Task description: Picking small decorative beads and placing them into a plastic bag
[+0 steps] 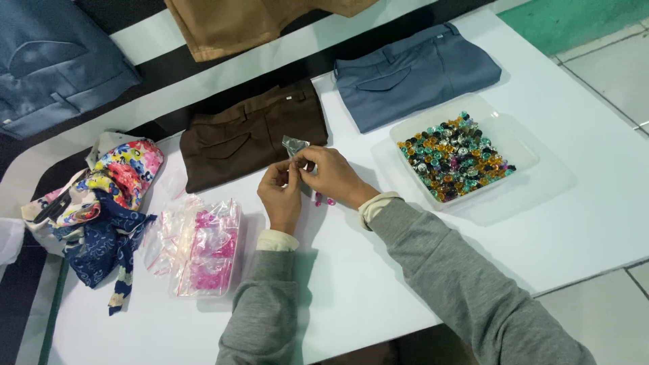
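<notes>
While both hands meet over the white table (378,284), a small clear bag (295,145) is pinched at its edge between the closed fingertips of the left hand (280,192) and right hand (332,174), just in front of the brown trousers (250,132); pink beads (323,200) are seen lying beneath the right hand, the tray of mixed beads (503,132) well to the right

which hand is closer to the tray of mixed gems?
Right. The right hand sits between the tray of mixed gems and the left hand, which is further from it.
</notes>
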